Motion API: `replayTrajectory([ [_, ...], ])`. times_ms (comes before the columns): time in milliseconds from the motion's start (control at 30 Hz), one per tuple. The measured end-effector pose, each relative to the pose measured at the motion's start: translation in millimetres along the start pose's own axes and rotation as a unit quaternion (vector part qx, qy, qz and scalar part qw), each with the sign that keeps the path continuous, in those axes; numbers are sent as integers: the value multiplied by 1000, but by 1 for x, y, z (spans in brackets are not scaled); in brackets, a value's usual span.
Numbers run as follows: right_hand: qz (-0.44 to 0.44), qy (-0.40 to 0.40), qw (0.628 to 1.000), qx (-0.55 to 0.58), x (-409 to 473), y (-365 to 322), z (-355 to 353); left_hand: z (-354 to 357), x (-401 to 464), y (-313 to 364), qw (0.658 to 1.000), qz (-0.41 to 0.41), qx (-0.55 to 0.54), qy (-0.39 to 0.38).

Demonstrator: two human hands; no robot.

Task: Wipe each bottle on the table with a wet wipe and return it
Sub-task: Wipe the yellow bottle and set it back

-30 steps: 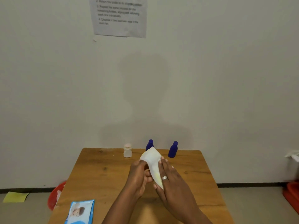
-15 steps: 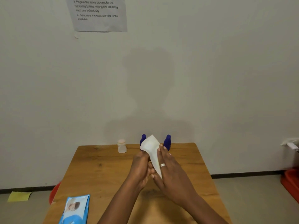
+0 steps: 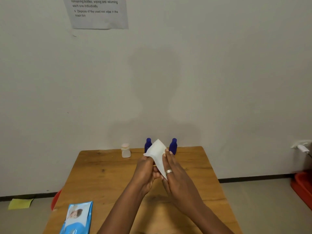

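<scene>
A white wet wipe [image 3: 157,153] is held up between both hands above the middle of the wooden table [image 3: 104,173]. My left hand [image 3: 146,173] grips its left edge and my right hand [image 3: 175,174], wearing a ring, presses flat against its right side. At the table's far edge stand a small white bottle [image 3: 126,150] and two blue bottles. The wipe partly hides the left blue bottle [image 3: 147,144], while the right blue bottle [image 3: 173,146] is just beyond my right fingertips.
A blue wet-wipe pack [image 3: 76,218] lies at the table's near left corner. A red bin [image 3: 55,199] sits on the floor left of the table, beside a yellow note [image 3: 20,203]. Another red container [image 3: 303,188] is on the floor at right. A printed sheet [image 3: 97,12] hangs on the wall.
The view has shifted slightly, so the table and bottles sit a little differently in frame. Both hands still hold the wipe in nearly the same pose.
</scene>
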State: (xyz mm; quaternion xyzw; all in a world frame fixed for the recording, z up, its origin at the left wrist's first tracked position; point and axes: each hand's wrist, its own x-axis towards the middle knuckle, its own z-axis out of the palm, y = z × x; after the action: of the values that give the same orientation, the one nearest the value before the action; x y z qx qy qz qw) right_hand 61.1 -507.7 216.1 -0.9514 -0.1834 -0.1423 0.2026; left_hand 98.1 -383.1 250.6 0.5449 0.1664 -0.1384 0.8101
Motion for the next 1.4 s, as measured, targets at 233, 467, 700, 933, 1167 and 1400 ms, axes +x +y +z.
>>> replayTrajectory([
  [233,184,61,929,316,-15,13,-3,-5,13,-2,992,-16,-117,35],
  [467,432,62,547,715,-2,14,-4,-10,22,-9,980,-103,-167,46],
  [700,295,-24,798,525,11,-15,0,-1,29,-21,973,-46,-226,-8],
  [933,37,-23,988,151,17,-46,7,-11,45,-16,953,-22,-286,-101],
  [1167,61,-120,981,137,10,-32,8,-21,47,-20,954,28,-269,-132],
  [1400,-38,-101,992,70,17,-48,-4,-19,47,-7,938,25,-270,-217],
])
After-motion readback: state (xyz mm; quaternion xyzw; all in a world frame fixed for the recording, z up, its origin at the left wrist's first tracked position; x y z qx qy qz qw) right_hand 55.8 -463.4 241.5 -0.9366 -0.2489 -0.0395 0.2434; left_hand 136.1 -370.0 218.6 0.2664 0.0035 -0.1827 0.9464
